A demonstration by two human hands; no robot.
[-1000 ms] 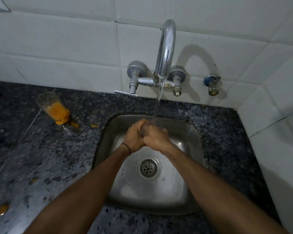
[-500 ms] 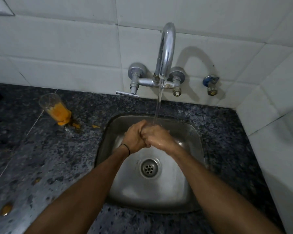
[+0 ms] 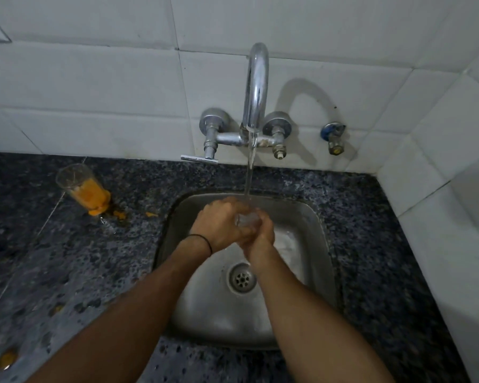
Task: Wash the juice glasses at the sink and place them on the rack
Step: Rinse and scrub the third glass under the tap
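We hold a clear glass [image 3: 245, 219] above the sink [image 3: 313, 217], under water running from the tap [image 3: 256, 87] at twelve o'clock. Our left hand [image 3: 219, 225] and right hand [image 3: 260, 237] both curl around it. At ten o'clock, a second glass [image 3: 80, 189] smeared with orange pulp sits on the counter [image 3: 67, 258].

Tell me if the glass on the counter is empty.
No: the juice glass on the counter holds orange pulp in its lower part, and orange bits lie near its base.
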